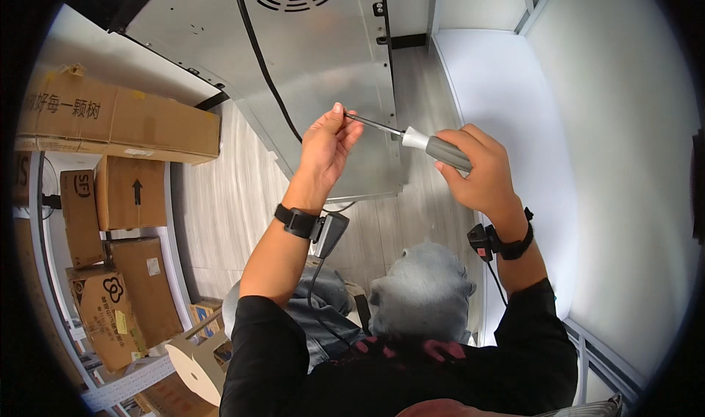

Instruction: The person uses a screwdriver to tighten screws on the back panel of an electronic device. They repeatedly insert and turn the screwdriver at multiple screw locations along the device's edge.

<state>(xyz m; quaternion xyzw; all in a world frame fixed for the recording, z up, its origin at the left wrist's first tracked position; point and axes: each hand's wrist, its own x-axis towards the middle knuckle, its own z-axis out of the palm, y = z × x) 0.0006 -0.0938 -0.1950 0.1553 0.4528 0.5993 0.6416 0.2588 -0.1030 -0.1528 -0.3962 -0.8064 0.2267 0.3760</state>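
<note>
Spanning two hands (327,144) (483,169) is one grey-handled screwdriver (416,138).

Screwdriver (416,138): grey handle, white collar, slim metal shaft. Handle is gripped in the right hand (481,166); shaft slants toward the upper left, tip at the fingertips of the left hand (327,145); tip contact unclear.

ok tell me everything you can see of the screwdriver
The screwdriver has a thin, metallic-looking shaft and a thick, plastic-looking grey handle, white at its front. It slants, tip toward the upper left, over the metal panel in this view. The right hand grips the handle; the left hand is at the tip, contact unclear.
</note>
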